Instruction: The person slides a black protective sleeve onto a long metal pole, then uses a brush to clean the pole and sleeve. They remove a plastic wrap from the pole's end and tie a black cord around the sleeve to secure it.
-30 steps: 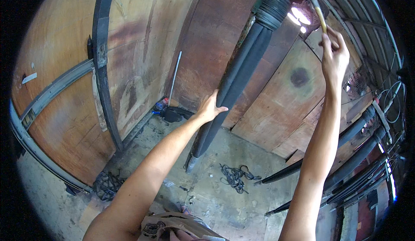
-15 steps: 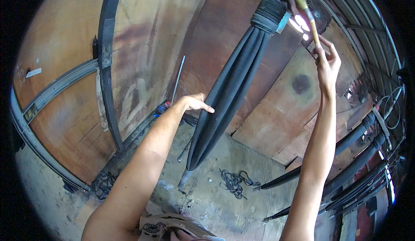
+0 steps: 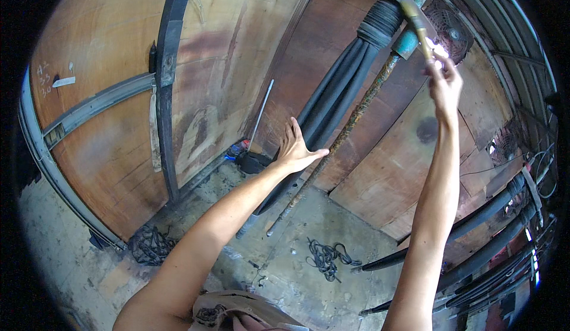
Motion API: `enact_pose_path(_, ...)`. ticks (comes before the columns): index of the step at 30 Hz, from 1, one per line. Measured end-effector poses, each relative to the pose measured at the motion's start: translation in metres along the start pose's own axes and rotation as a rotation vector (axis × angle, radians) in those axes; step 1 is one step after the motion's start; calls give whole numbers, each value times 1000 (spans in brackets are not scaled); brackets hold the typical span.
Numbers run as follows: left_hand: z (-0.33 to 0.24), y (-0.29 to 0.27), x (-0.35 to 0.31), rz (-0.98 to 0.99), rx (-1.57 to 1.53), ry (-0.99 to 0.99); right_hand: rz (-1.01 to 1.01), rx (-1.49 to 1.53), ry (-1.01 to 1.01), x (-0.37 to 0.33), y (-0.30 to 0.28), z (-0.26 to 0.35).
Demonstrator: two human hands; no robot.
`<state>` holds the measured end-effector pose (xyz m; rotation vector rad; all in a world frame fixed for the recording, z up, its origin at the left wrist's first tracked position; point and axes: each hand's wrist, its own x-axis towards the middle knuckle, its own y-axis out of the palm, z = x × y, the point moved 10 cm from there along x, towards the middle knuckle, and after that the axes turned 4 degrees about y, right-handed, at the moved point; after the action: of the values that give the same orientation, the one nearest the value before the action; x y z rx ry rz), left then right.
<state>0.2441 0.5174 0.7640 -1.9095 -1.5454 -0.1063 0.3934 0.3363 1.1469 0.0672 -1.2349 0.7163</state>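
A long black bundle, folded lengthwise like rubber tubing (image 3: 337, 87), hangs at a slant in front of me. Black windings (image 3: 378, 25) bind its upper end below a dark block. My left hand (image 3: 295, 150) is open, its fingers spread against the bundle's middle and its thumb pointing toward a rusty rod (image 3: 356, 117). This rod runs along the bundle's right side, with a teal collar (image 3: 405, 43) near its top. Raised at upper right, my right hand (image 3: 445, 89) is closed around the handle of a paintbrush (image 3: 423, 34). The blurred bristles are close to the block; contact is unclear.
Wooden panels (image 3: 237, 40) and a dark upright post (image 3: 170, 81) stand at left. A tangle of black strips (image 3: 326, 258) lies on the concrete floor, another (image 3: 149, 245) by the left wall. Several black tubes (image 3: 475, 212) stick out at right, below a fan (image 3: 454, 31).
The rusty rod, mostly hidden before, now shows to the right of the bundle. My left hand has opened its fingers across the bundle. The brush has tipped slightly and moved lower.
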Motion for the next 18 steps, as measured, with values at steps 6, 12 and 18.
enact_pose_path(6, 8, -5, 24, 25, 208, 145, 291, -109, 232, -27, 10, -33)
enact_pose_path(12, 8, 7, 30, -4, 86, 186, 401, -42, 221, -35, 33, -23)
enact_pose_path(18, 6, 8, 35, -45, 79, 207, -4, -306, -81, -3, -51, 14)
